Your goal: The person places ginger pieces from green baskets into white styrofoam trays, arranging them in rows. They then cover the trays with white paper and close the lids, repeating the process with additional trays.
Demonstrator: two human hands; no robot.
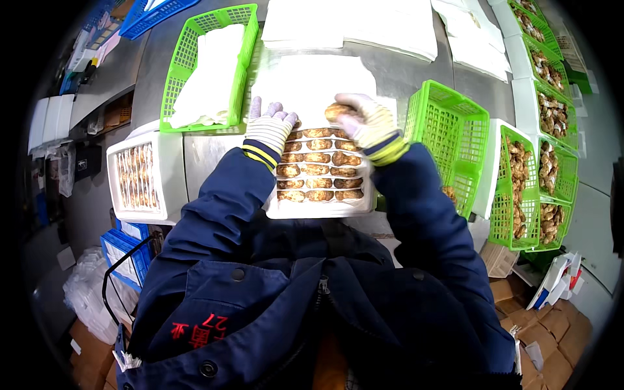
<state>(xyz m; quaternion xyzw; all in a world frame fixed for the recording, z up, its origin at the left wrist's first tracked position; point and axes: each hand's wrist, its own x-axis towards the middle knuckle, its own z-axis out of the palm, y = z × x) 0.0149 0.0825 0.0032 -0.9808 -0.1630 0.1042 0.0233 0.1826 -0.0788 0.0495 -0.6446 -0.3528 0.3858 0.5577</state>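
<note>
My right hand (363, 119), in a striped knit glove and a little blurred, grips a brown mushroom (335, 112) above the far end of a white foam box (319, 210). Inside that box, brown mushrooms (319, 171) lie crosswise in several rows, with strips of white paper between the rows. My left hand (270, 124), gloved alike, rests with fingers apart at the box's far left corner. Its fingertips are beside a mushroom (297, 125) that they partly hide. White paper (314, 78) spreads out beyond the box, under and past both hands.
Left stands a green basket (248, 63) of white paper, with a filled foam box (170, 180) nearer me. At my right are a green basket (451, 131) with a few mushrooms and another basket (502, 214) of mushrooms. Stacked white sheets (390, 24) lie on the metal table (207, 151).
</note>
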